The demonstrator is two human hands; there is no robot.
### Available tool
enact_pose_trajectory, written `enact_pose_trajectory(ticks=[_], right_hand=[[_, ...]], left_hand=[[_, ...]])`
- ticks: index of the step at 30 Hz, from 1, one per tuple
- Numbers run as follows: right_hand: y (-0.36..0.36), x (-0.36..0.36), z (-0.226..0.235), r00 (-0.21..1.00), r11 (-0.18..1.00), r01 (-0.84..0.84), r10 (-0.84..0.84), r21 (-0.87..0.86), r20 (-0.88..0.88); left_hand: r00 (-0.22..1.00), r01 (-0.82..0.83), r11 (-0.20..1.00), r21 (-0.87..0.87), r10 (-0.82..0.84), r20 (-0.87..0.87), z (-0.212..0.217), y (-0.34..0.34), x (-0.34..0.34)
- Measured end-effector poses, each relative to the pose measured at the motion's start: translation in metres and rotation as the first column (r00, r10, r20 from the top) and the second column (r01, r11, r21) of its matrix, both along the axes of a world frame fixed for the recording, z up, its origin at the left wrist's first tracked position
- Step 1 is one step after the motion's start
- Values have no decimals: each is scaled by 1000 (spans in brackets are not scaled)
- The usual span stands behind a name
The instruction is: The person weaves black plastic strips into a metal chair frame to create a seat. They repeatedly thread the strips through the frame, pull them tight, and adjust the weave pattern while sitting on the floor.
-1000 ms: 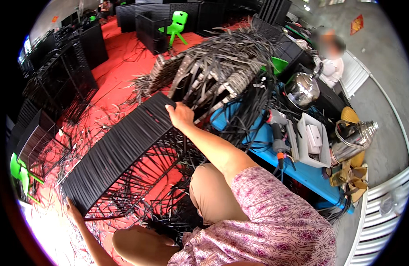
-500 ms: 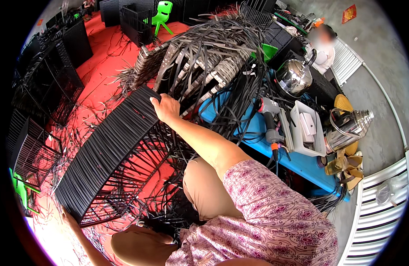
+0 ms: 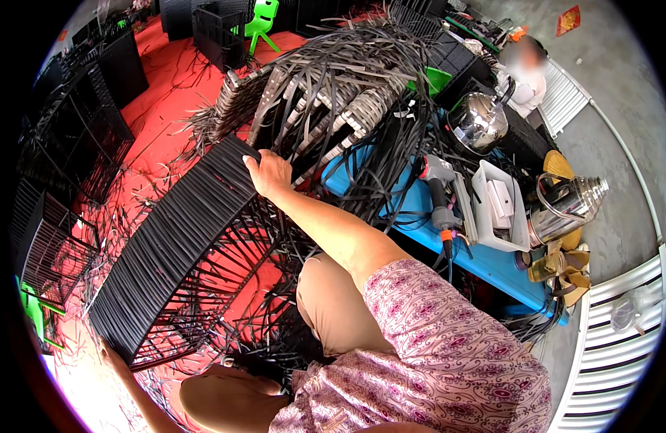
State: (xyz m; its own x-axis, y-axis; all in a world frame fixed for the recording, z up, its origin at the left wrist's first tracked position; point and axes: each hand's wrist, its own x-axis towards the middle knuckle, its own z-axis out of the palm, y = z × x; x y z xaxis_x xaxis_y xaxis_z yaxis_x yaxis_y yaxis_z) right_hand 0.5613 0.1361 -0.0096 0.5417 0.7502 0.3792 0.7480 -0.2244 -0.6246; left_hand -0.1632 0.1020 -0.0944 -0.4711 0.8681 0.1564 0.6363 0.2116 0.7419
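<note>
A black frame (image 3: 178, 216), wrapped with flat strips along its broad curved face and open with thin rods on its underside, slants in front of my knees. My right hand (image 3: 269, 175) grips its upper right end, thumb lying over the edge. At the lower left corner of the frame, my left hand (image 3: 111, 355) touches it in bright glare; its fingers are mostly hidden. Loose black strips lie under and around the frame.
Grey-wrapped frames (image 3: 325, 108) heaped with loose strips stand just beyond. On the right, a blue bench (image 3: 484, 270) holds a power tool (image 3: 439, 191), a white bin (image 3: 524, 234), a kettle (image 3: 479, 123) and a steel flask (image 3: 567, 209). A person (image 3: 524, 83) sits farther back.
The view has shifted very slightly. Both hands keep their places on the black frame.
</note>
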Motion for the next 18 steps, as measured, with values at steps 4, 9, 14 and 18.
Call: enact_pose_trajectory(ticks=[4,9,14,18], right_hand=[[-7,0,2,1000,999,-15,14,-31,-21],[-15,-1,8,999,999,-20,19,-46,-33],[-19,-1,11,1000,999,-24,23,-36,-18],[-23,-2,10,999,999,-18,17,-47,-29]], left_hand=[[1000,-12,997,-72,14,15,-2,-1,1],[997,-79,989,-122,81,9,-1,-5,3],[999,-30,1000,-5,30,32,10,-21,29],[992,-118,993,-29,117,-53,13,-21,33]])
